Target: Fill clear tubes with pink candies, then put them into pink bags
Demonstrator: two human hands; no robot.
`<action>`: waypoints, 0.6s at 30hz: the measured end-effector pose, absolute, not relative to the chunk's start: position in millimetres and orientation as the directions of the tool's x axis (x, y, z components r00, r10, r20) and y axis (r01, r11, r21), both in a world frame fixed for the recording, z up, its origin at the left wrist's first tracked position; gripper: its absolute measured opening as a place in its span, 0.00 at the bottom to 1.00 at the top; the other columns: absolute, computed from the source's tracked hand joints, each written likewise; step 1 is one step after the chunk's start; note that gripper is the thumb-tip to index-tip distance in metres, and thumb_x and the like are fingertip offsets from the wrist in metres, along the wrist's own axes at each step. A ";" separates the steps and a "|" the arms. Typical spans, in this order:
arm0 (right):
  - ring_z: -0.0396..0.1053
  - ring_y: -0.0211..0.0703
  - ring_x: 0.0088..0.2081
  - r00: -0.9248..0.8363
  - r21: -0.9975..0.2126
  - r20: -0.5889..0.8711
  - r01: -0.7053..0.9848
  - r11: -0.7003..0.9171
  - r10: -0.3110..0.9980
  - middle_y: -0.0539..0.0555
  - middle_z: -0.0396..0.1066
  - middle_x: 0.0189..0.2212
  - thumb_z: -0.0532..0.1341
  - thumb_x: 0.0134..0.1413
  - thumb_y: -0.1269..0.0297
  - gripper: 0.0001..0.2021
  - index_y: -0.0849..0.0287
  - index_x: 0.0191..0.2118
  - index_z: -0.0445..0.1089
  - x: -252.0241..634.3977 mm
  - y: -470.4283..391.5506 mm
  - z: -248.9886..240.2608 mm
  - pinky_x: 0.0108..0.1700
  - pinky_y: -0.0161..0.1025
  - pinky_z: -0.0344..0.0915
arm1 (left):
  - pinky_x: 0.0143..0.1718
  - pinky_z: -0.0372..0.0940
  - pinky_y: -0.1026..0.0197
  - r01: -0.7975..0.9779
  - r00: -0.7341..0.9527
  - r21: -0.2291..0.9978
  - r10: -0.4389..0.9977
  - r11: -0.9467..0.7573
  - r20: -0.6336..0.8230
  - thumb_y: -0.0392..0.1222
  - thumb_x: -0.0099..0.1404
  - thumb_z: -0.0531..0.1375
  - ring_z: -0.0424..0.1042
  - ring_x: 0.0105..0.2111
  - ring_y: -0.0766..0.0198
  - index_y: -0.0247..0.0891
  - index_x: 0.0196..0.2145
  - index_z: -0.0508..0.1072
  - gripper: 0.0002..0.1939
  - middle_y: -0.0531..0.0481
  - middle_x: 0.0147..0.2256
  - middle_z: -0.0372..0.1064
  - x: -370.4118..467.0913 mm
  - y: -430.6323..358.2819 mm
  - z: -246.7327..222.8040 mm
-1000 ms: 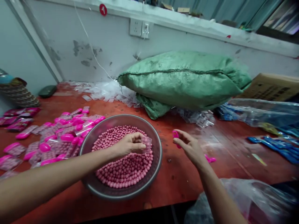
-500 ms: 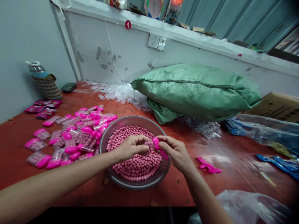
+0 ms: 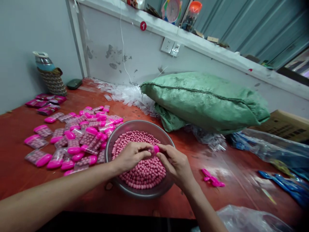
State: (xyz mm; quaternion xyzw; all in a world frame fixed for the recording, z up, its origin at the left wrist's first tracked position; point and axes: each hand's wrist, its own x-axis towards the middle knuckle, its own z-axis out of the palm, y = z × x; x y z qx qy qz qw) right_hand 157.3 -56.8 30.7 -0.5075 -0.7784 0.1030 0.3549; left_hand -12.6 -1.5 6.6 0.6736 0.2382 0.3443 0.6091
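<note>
In the head view, the only one, holds both hands over the grey bowl [image 3: 142, 194], close together, with only a small gap from fingertips to fingertips. With the left hand [image 3: 131, 156], pinches a small clear case [image 3: 151, 150] between thumb and fingers. With the right hand [image 3: 176, 162], pinches a bright pink cap [image 3: 156, 149] the same way. Has the pink cap just at the right end of the small clear case, touching or almost touching. Has the two straight between the hands, above the pink beads [image 3: 142, 175], with the pink cap nearer the right hand. Seems, as a guess, to have the long side of the small clear case going left to right.

Hides most of the small clear case behind fingers. Cannot tell a tight fit from a loose one, or see for sure any beads inside. To the left, shows a heap of filled cases [image 3: 89, 137] on the red table [image 3: 94, 196]. To the right, shows some loose pink pieces [image 3: 212, 179]. At the near right, cuts off a clear plastic bag [image 3: 248, 219].
</note>
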 end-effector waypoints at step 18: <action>0.65 0.46 0.41 -0.326 -0.216 0.613 0.808 0.549 0.720 0.61 0.68 0.38 0.55 0.50 0.78 0.18 0.62 0.48 0.60 154.4 -91.3 5.0 0.41 0.43 0.66 | 0.32 0.60 0.67 0.074 0.686 0.770 0.593 -0.634 0.422 0.35 0.61 0.50 0.68 0.29 0.66 0.36 0.32 0.73 0.11 0.49 0.27 0.71 -15.3 -12.3 4.6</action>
